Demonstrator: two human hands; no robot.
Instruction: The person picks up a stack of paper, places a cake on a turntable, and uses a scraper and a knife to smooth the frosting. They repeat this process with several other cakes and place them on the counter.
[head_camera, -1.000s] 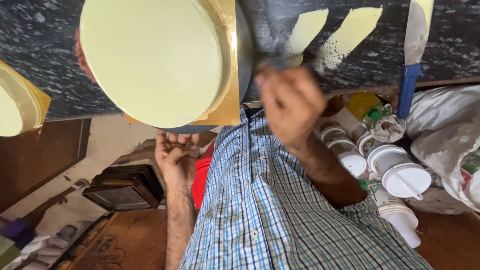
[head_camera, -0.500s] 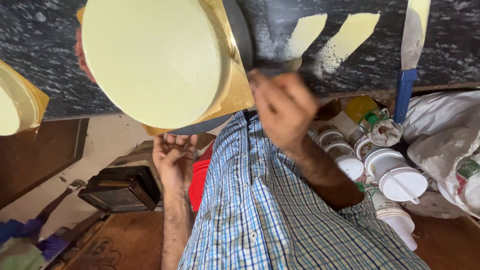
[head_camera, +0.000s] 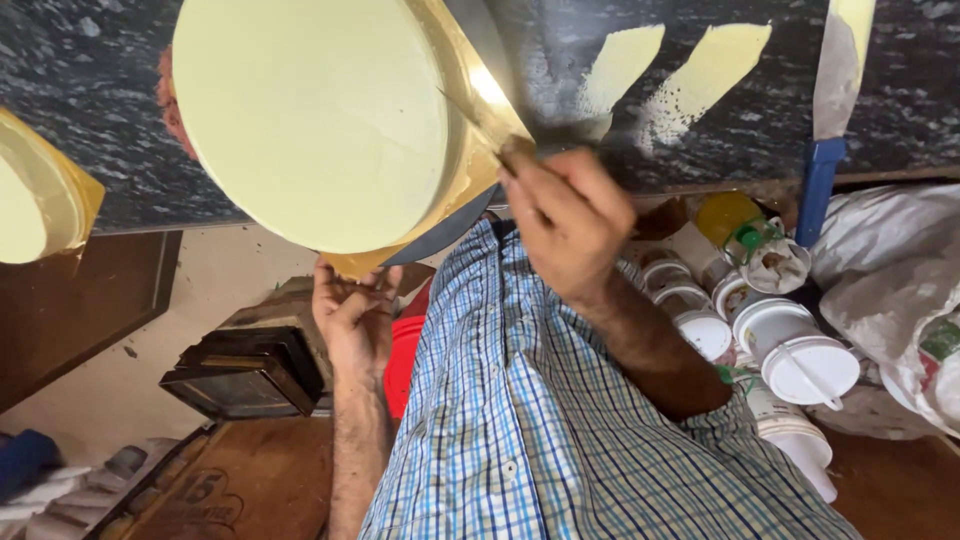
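A round cake, coated smooth in pale yellow cream, is sitting on a gold board that is overhanging the near edge of a dark speckled counter. The right hand is curling tight around the handle of a knife, fingers pressed together on it, and is laying the blade flat against the cake's right side, where the cream meets the board. The left hand is reaching up under the overhanging board from below the counter's edge, palm up and fingers spread loosely, the fingertips touching the board's near corner; whether they are truly pinching it cannot be told. Between the two arms a blue-and-white checked shirt is filling the lower middle of the view. On the counter, right of the cake, two smears of cream are lying side by side, and further right a scraper with a blue handle is lying with that handle sticking out over the near edge, its blade coated in cream. At the counter's left end a second cake on its own gold board is showing only in part. Below the counter, on the right, white tubs are clustering together beside a white bag; on the left a dark box is sitting low down, with a red bucket just beside it, near the left wrist.
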